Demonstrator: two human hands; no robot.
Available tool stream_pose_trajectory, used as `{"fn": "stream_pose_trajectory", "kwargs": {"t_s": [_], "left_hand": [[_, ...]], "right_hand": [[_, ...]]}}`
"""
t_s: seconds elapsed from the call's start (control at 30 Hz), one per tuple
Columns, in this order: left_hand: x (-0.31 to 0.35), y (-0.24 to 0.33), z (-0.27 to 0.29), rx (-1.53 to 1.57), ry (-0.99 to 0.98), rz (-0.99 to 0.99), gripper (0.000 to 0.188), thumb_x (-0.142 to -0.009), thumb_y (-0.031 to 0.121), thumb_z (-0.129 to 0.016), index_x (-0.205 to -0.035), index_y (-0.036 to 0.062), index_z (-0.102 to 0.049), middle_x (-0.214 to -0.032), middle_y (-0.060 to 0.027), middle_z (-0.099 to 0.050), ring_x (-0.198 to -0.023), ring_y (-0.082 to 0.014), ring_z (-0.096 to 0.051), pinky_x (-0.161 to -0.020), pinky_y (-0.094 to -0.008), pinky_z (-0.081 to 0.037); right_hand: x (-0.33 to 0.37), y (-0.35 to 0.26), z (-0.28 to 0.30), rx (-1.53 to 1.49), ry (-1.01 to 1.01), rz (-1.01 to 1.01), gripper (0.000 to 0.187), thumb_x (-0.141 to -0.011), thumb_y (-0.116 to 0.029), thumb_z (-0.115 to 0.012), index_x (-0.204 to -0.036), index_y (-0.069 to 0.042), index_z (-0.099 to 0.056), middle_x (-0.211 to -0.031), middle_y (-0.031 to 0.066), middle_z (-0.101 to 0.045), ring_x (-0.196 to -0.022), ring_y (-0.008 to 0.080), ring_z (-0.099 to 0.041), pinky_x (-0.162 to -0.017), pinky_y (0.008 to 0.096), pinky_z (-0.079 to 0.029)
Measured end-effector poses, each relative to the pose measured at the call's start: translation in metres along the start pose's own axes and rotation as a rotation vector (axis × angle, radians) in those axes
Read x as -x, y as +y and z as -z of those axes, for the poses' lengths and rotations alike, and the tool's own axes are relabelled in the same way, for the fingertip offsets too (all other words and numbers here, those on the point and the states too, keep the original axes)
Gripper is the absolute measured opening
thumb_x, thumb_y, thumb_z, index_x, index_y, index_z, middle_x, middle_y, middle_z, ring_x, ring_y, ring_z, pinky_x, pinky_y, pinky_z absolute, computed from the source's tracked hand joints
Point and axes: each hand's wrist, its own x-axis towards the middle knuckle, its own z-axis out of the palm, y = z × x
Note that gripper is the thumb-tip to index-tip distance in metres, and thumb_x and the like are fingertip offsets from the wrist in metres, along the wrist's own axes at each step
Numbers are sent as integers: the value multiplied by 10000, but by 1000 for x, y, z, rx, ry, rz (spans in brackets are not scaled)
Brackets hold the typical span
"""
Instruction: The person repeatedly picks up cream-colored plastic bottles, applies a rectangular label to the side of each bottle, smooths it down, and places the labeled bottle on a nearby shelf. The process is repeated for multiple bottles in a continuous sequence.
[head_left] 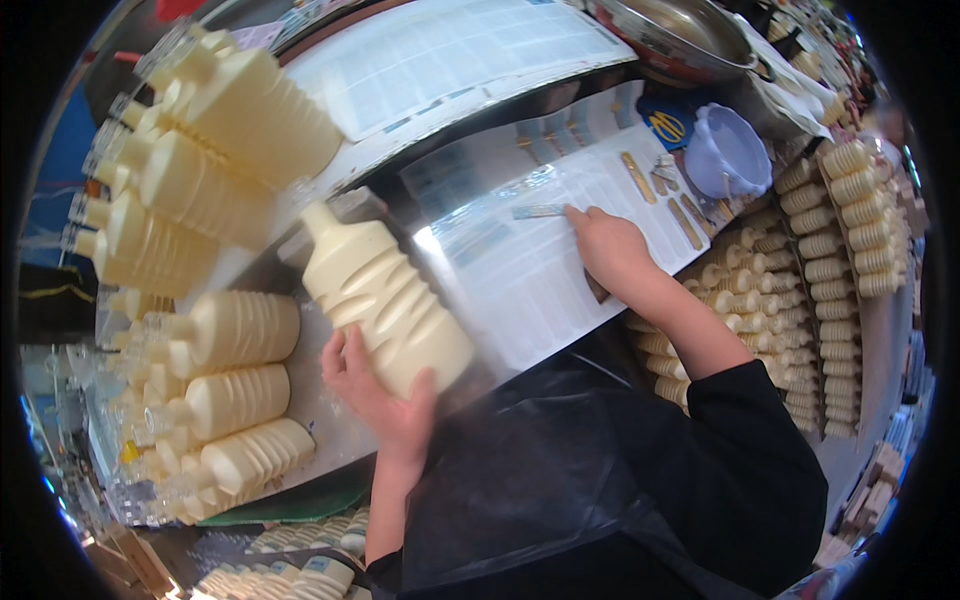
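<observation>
A cream-filled ribbed plastic bottle is held lying on the steel counter by the left hand, fingers wrapped round its base. A label is pinched at the fingertips of the right hand over a white label sheet. More filled bottles are stacked to the left. A pale lilac cup is seen beyond, its contents unclear.
</observation>
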Motion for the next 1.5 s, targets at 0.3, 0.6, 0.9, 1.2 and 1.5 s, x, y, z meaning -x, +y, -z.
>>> {"fn": "stream_pose_trajectory", "kwargs": {"t_s": [0.3,0.6,0.9,1.2,1.5], "left_hand": [[-2,1,-3,5,43,-20,871,-726,268,-783,-1488,26,-438,-1483,-221,-335,-1343,-407,-378,-1115,-501,-364],[-4,3,-2,-61,29,-44,845,-763,297,-779,-1491,16,-455,-1471,-241,-355,-1345,-408,-396,-1126,-497,-377],[-3,4,-4,1,53,-57,822,-789,290,-761,-1502,22,-450,-1482,-213,-345,-1373,-385,-384,-1150,-488,-355],[-3,5,-6,34,69,-53,816,-788,287,-769,-1492,11,-460,-1471,-219,-368,-1371,-390,-389,-1151,-491,-348],[2,-4,-3,115,48,-30,934,-785,389,-788,-1518,-14,-373,-1497,-241,-351,-1387,-407,-367,-1172,-507,-305]], "right_hand": [[57,-26,1,29,-142,139,322,-915,-105,-555,-1209,-12,-646,-838,170,-675,-755,389,-680,-698,497,-546],[79,-31,9,-334,-212,280,328,-910,-117,-558,-1186,-19,-706,-936,237,-717,-867,415,-688,-783,498,-550],[41,-5,-2,-262,-34,293,441,-871,-109,-601,-1309,-108,-654,-977,191,-687,-810,389,-694,-727,465,-556],[112,4,0,136,-173,155,636,-859,-65,-588,-1472,21,-443,-896,173,-658,-769,361,-686,-667,455,-552],[140,23,-22,-590,62,-288,294,-974,-292,-650,-960,0,-677,-755,128,-694,-671,234,-685,-616,373,-532]]}}
